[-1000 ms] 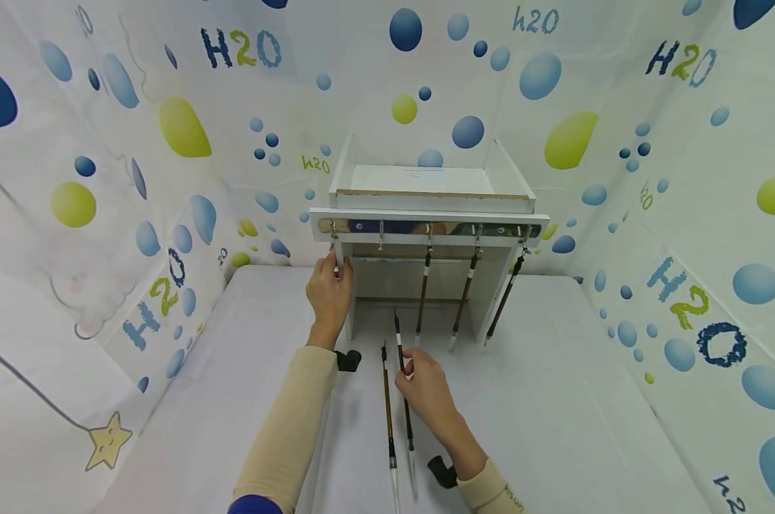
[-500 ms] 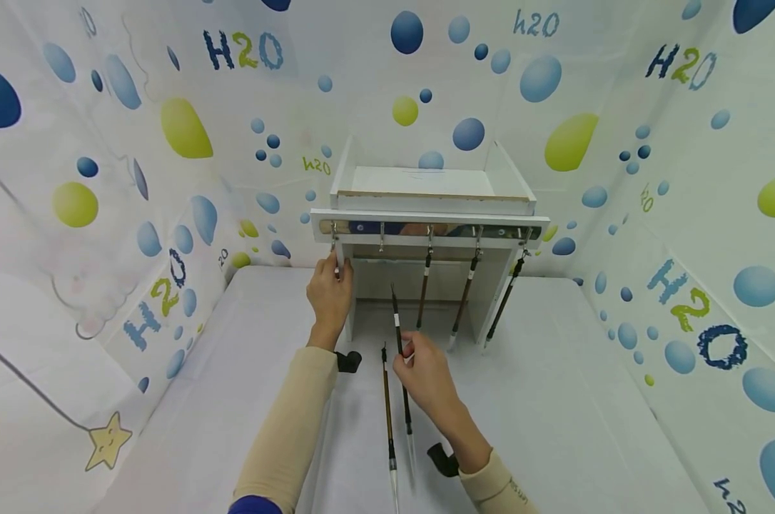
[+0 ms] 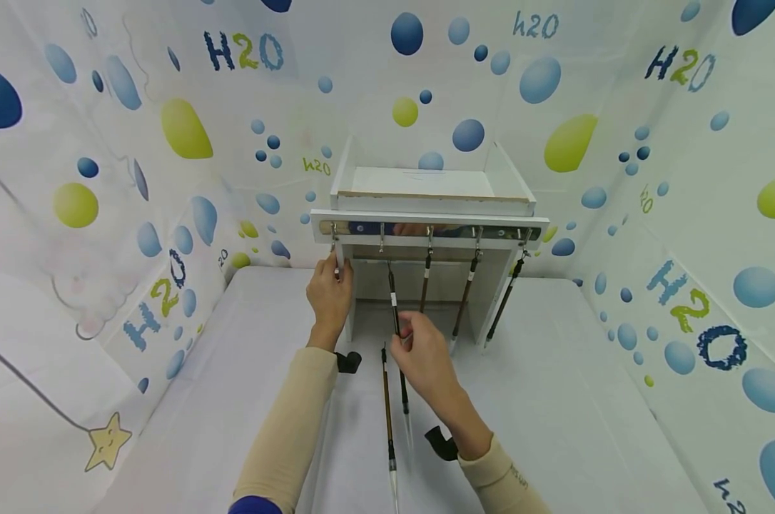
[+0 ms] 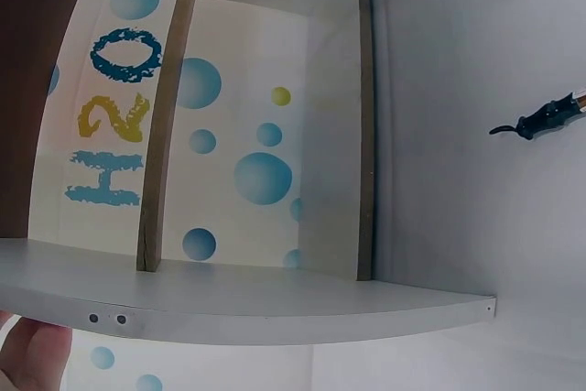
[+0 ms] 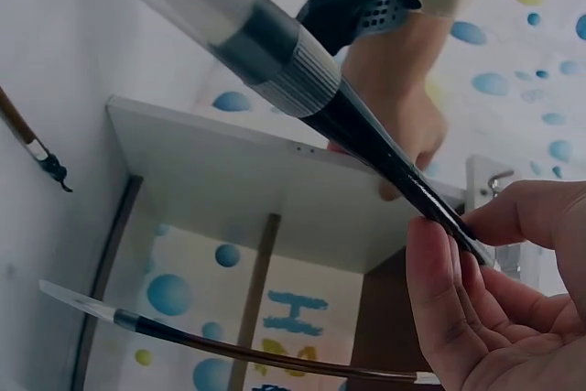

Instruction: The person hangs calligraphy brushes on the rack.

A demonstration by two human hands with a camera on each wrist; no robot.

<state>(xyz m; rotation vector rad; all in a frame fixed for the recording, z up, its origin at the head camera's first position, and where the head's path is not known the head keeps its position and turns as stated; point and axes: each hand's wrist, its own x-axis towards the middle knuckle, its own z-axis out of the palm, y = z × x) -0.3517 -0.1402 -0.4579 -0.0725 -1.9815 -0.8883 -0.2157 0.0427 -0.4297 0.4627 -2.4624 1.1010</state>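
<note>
My right hand point(image 3: 426, 357) pinches a dark-handled calligraphy brush point(image 5: 385, 153) between thumb and fingers. The brush has a clear cap at its lower end, and its thin top tip is just below the second hook point(image 3: 382, 235) from the left. My left hand point(image 3: 331, 294) grips the left side panel point(image 5: 220, 162) of a white brush rack point(image 3: 426, 215), near the leftmost hook. Part of its fingers is hidden behind the panel in the left wrist view. Another brush point(image 3: 387, 407), with a brown handle and clear cap, lies on the table below the rack.
Three brushes hang from the rack's right-hand hooks: one near the middle point(image 3: 424, 282), a second brush point(image 3: 467, 293) beside it, and a third brush point(image 3: 506, 296) at the right end. An open tray point(image 3: 435, 193) tops the rack. Patterned sheeting surrounds the white table point(image 3: 574, 400).
My right hand has lifted the dark brush up and slightly left, from low over the table to close under the hook rail. The left hand keeps its place on the rack.
</note>
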